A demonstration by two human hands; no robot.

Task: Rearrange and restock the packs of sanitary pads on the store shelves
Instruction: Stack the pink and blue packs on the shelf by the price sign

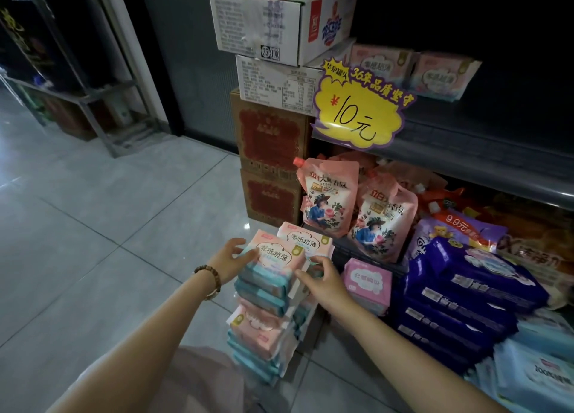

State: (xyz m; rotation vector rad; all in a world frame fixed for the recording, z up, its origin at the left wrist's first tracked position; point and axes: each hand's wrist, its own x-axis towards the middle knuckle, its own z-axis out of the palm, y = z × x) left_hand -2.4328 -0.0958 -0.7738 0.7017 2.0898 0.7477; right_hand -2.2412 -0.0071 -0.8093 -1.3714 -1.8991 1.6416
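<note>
A tall stack of pink and teal sanitary pad packs [267,294] stands on the tiled floor beside the shelving. My left hand [228,262], with a bead bracelet on the wrist, grips the left side of the top pack [275,255]. My right hand [323,280] grips the same pack's right edge. A second stack of the same packs [306,241] stands just behind. Two matching packs [413,70] stand on the dark upper shelf [459,133].
Pink detergent pouches [351,207] fill the lower shelf. Dark blue packs [459,291] and a pink pack [368,283] lie to the right of my hands. Stacked cartons [273,126] rise behind the pads. A yellow price sign [357,108] hangs off the shelf edge. Tiled floor [93,226] spreads left.
</note>
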